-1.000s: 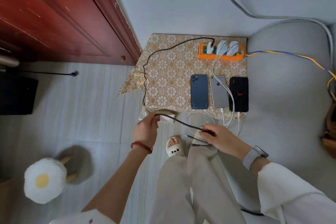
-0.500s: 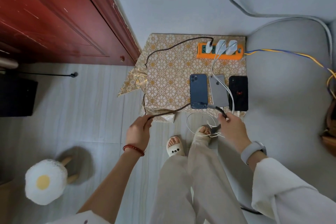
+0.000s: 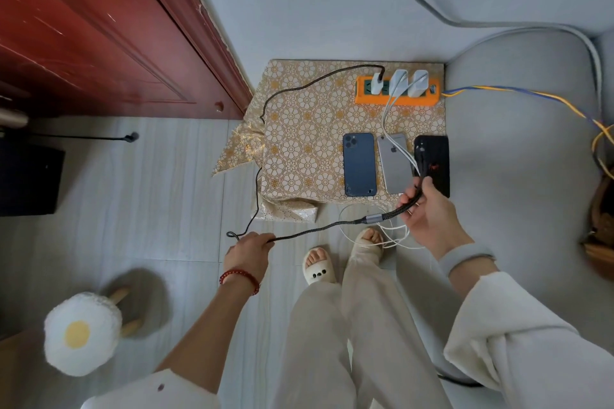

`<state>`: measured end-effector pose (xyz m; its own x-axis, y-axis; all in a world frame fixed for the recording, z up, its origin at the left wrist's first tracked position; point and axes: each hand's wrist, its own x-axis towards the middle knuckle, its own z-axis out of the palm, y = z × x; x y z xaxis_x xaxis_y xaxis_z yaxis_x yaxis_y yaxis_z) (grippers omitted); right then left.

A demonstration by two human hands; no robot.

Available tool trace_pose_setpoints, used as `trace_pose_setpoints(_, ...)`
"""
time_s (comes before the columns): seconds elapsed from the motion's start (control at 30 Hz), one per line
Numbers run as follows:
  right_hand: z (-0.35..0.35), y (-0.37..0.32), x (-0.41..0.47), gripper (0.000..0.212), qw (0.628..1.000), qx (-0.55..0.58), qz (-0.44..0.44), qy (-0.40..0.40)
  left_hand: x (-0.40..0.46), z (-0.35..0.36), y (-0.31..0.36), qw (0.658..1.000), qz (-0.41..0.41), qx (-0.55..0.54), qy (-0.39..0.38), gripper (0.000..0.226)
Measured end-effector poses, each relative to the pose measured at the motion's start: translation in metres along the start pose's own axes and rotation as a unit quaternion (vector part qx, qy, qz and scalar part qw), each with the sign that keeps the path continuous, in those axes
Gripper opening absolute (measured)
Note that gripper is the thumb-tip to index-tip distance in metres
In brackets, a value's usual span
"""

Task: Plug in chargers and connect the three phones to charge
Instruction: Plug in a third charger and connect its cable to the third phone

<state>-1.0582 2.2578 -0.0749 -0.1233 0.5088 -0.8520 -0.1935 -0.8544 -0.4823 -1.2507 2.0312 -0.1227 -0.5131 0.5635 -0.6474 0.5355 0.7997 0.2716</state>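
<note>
Head view: looks down on a small table draped in a gold flower-pattern cloth point(image 3: 299, 129), set between a red door point(image 3: 99, 26) and a grey sofa point(image 3: 518, 149).
Power strip: an orange strip point(image 3: 397, 99) lies at the far right of the cloth, with three white chargers point(image 3: 398, 80) plugged in side by side.
Phones: three lie face down in a row near the front edge, a blue phone point(image 3: 359, 164) on the left, a silver phone point(image 3: 395, 164) in the middle, a black phone point(image 3: 435, 159) on the right, close together.
Black cable: a braided black cable point(image 3: 315, 85) runs from the leftmost charger, loops off the left edge of the table and down to the floor, then passes through both hands.
Left hand: the left hand point(image 3: 247, 251) pinches the cable low in front of the table, fingers curled round it.
Right hand: the right hand point(image 3: 428, 212) grips the cable's end section, fingers closed on it, just in front of the silver and black phones; the plug tip rises over the black phone's left edge.
White cables: thin white cables point(image 3: 393, 149) run from the other two chargers across the silver phone and hang in loops below the table edge; whether they are plugged into phones cannot be told.
Floor: an egg-shaped stool point(image 3: 81, 334) stands at lower left.
</note>
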Motion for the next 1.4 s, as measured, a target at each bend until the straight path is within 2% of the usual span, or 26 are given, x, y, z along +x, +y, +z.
trace_pose_setpoints(0.1, 0.000, 0.003, -0.012, 0.018, 0.989, -0.132, -0.011, -0.065, 0.004, -0.001, -0.001, 0.995, -0.032, -0.069, -0.060, 0.035)
trace_pose_setpoints(0.23, 0.009, 0.019, -0.035, 0.010, 0.946, -0.294, -0.026, -0.131, 0.007, -0.013, 0.030, 0.977, -0.008, -0.209, -0.047, 0.032)
trace_pose_setpoints(0.33, 0.015, 0.033, -0.047, 0.010, 0.914, -0.362, -0.036, -0.180, 0.006, -0.029, 0.068, 0.941, 0.031, -0.332, -0.062, 0.029)
trace_pose_setpoints(0.43, 0.017, 0.044, -0.050, 0.011, 0.865, -0.446, -0.070, -0.218, 0.005, -0.043, 0.100, 0.896, 0.060, -0.428, -0.103, 0.032)
trace_pose_setpoints(0.57, 0.017, 0.050, -0.051, 0.017, 0.826, -0.504, -0.105, -0.229, 0.004, -0.052, 0.119, 0.868, 0.072, -0.480, -0.101, 0.009)
trace_pose_setpoints(0.83, 0.013, 0.049, -0.047, 0.019, 0.826, -0.501, -0.134, -0.222, 0.000, -0.049, 0.119, 0.806, 0.050, -0.574, -0.137, 0.020)
trace_pose_setpoints(1.07, 0.010, 0.053, -0.044, 0.022, 0.831, -0.497, -0.142, -0.207, 0.000, -0.045, 0.118, 0.799, 0.023, -0.586, -0.134, 0.028)
trace_pose_setpoints(1.3, 0.007, 0.051, -0.041, 0.016, 0.819, -0.522, -0.168, -0.169, 0.000, -0.044, 0.117, 0.795, 0.023, -0.592, -0.130, 0.016)
trace_pose_setpoints(1.4, 0.007, 0.053, -0.042, 0.009, 0.829, -0.507, -0.178, -0.153, 0.003, -0.042, 0.116, 0.797, -0.004, -0.592, -0.119, 0.013)
